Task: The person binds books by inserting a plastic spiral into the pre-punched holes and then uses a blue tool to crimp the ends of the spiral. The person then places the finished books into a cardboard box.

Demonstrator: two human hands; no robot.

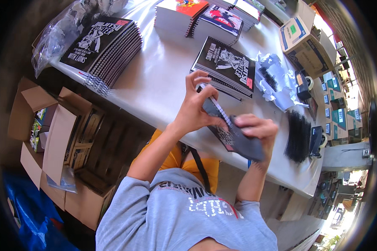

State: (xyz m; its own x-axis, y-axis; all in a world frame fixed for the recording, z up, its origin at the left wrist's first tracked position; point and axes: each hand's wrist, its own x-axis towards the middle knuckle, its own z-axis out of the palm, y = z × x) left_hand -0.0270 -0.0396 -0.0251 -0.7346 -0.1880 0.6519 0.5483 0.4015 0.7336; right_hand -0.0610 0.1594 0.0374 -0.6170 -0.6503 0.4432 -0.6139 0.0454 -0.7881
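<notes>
A black-covered notebook (225, 135) is held tilted above the table's front edge, its pale page edge with dark marks facing up. My left hand (199, 104) grips it at the far end, thumb on the cover and fingers curled over the edge. At the near end my right hand (257, 129) is closed round the notebook, slightly smeared by motion. Just beyond my hands lies a short stack of black spiral notebooks (226, 62) with white figure drawings on the cover. A taller stack of similar notebooks (98, 46) stands at the table's left.
Black coil bindings (298, 136) lie at the right by a tape dispenser (316, 142). Behind them are crumpled paper (276, 79) and another tape dispenser (302, 85). More book stacks (178, 19) and a carton (308, 46) stand at the back. Open cartons (58, 142) are lower left.
</notes>
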